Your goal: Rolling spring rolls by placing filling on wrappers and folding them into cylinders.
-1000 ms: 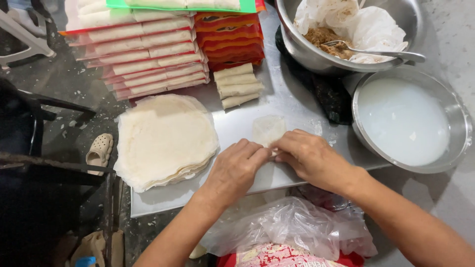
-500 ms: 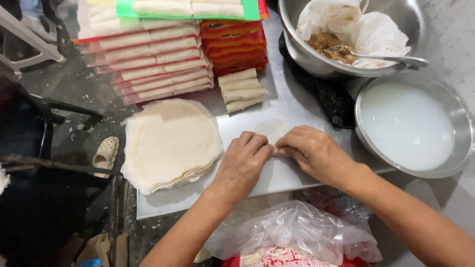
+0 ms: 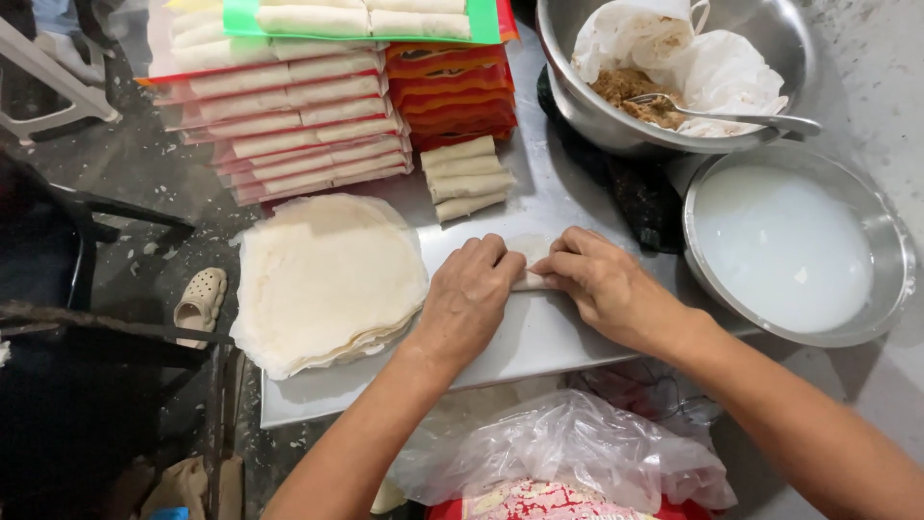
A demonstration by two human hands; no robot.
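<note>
On steel tray — left hand, right hand both gripping one roll | four finished rolls | two bowls

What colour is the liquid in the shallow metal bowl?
Milky white liquid, seen in the head view, filling the shallow metal bowl.

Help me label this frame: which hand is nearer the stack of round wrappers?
Left. The left hand lies just right of the stack of round wrappers, nearly at its edge; the right hand is farther right, beyond the left hand.
</note>
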